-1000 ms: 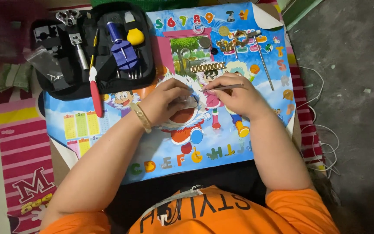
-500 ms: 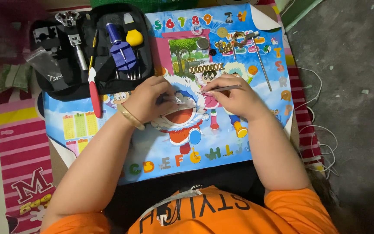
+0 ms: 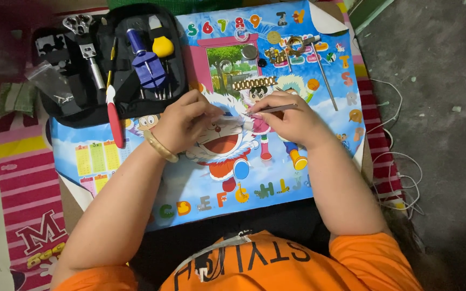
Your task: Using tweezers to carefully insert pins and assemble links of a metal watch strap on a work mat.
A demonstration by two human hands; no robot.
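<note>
Tweezers point(image 3: 273, 110) pinched in my right hand point(image 3: 292, 121), tips aimed at something small hidden under left hand point(image 3: 187, 121), fingers curled shut, over cartoon mat point(image 3: 200, 183). Judged: fine-part handling step. Next move needs steady tip placement; held part unreadable.

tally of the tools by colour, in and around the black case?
Silver tools in the tool case: 2
Blue tool: 1
Yellow-bulb tool: 1
Red-handled tool: 1
Metal tool held in the right hand: 1
Total: 6
</note>
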